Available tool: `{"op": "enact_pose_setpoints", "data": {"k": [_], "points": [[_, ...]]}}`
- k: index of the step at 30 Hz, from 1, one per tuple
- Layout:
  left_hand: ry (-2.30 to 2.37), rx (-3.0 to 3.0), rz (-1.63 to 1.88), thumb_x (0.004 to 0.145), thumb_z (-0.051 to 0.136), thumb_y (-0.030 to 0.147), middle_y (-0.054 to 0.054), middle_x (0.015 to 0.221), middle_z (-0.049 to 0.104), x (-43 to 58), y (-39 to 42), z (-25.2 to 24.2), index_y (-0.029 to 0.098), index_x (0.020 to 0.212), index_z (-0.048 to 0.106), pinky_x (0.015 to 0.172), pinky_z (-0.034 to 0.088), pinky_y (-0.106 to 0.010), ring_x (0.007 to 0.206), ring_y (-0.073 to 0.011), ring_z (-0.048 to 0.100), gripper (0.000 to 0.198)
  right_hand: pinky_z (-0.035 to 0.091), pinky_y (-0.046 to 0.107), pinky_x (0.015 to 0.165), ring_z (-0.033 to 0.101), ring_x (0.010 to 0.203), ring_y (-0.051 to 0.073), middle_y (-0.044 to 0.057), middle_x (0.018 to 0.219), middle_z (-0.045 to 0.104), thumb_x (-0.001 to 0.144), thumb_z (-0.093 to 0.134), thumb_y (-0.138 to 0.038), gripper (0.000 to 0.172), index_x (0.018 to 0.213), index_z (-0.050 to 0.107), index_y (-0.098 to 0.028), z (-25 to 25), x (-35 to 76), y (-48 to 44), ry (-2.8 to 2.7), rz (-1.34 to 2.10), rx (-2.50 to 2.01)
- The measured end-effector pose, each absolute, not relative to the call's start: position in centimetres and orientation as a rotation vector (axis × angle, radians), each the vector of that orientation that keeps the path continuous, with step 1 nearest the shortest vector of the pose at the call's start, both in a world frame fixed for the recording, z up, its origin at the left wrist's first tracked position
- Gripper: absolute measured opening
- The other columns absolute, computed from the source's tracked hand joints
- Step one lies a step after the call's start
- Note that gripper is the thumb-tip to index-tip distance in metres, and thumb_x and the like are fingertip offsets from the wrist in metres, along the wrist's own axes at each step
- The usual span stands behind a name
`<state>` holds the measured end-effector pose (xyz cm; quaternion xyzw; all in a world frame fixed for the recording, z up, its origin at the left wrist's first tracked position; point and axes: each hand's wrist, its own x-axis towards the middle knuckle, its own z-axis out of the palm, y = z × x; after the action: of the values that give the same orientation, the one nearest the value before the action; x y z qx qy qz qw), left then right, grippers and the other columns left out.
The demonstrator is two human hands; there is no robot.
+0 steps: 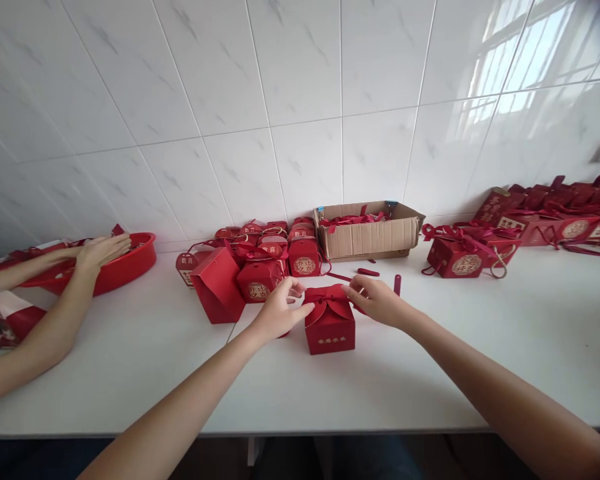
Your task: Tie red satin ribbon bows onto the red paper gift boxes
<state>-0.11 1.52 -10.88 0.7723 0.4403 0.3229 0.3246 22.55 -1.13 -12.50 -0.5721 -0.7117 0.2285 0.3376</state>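
A small red gift box (331,337) with gold lettering stands upright near the front of the table. Its curved flaps are folded over the top, and a dark red ribbon (325,297) is tied across them. My left hand (283,308) is at the box's left top edge, thumb stretched toward the flap and fingers apart from it. At the right top corner, the fingers of my right hand (375,300) are bent together on the ribbon; their tips are partly hidden.
Several finished red boxes (264,277) and a tall red box (217,287) stand behind left. A cardboard carton (370,239) holds ribbons. More red boxes (460,257) stand right. At left, another person's hands (103,252) reach over a red basin (130,267). Loose red strips (369,272) lie behind.
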Motion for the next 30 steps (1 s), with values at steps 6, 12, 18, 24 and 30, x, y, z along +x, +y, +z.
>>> {"op": "enact_pose_setpoints", "data": {"k": [6, 12, 18, 24, 30], "points": [[1.167, 1.773, 0.827, 0.067, 0.069, 0.032, -0.001, 0.097, 0.048, 0.7, 2.1, -11.9, 0.021, 0.091, 0.043, 0.076, 0.045, -0.026, 0.089, -0.0134, 0.053, 0.038, 0.033, 0.024, 0.046, 0.044, 0.05, 0.01, -0.004, 0.065, 0.048, 0.083, 0.047, -0.058, 0.039, 0.072, 0.037, -0.021, -15.0, 21.9, -0.5, -1.67, 0.835, -1.365], [1.175, 1.755, 0.647, 0.067, 0.068, 0.05, 0.006, 0.064, 0.042, 1.2, 2.3, -11.3, 0.018, 0.075, 0.049, 0.044, 0.022, -0.02, 0.05, -0.0067, 0.033, 0.038, 0.03, 0.023, 0.05, 0.038, 0.054, 0.009, -0.007, 0.061, 0.042, 0.073, 0.061, -0.052, 0.039, 0.07, 0.037, -0.021, -14.9, 23.3, -0.2, -1.593, 0.803, -1.302], [1.195, 1.8, 0.583, 0.071, 0.06, 0.057, 0.007, 0.056, 0.03, 0.5, 3.9, -12.2, 0.017, 0.067, 0.051, 0.045, 0.017, -0.022, 0.049, -0.0071, 0.024, 0.041, 0.027, 0.022, 0.047, 0.032, 0.05, 0.008, -0.008, 0.056, 0.034, 0.072, 0.065, -0.039, 0.039, 0.065, 0.031, -0.022, -13.8, 25.9, -1.7, -1.699, 0.692, -1.209], [1.188, 1.74, 0.085, 0.062, 0.071, 0.039, 0.004, 0.053, 0.041, 0.0, 4.9, -10.8, 0.016, 0.088, 0.066, 0.042, 0.011, -0.022, 0.045, -0.0074, 0.028, 0.035, 0.034, 0.024, 0.049, 0.044, 0.051, 0.009, 0.001, 0.063, 0.051, 0.079, 0.045, -0.018, 0.034, 0.045, 0.045, -0.016, -12.3, 27.6, -4.1, -1.978, 0.548, -1.313], [0.765, 1.627, -0.009, 0.071, 0.069, 0.037, 0.003, 0.054, 0.04, 0.9, 4.7, -8.9, 0.015, 0.089, 0.071, 0.041, 0.011, -0.022, 0.044, -0.0046, 0.023, 0.028, 0.037, 0.029, 0.061, 0.043, 0.055, 0.011, 0.005, 0.069, 0.052, 0.073, 0.053, -0.012, 0.028, 0.045, 0.054, -0.014, -12.4, 25.9, -4.7, -1.784, 0.227, -1.454]]}}
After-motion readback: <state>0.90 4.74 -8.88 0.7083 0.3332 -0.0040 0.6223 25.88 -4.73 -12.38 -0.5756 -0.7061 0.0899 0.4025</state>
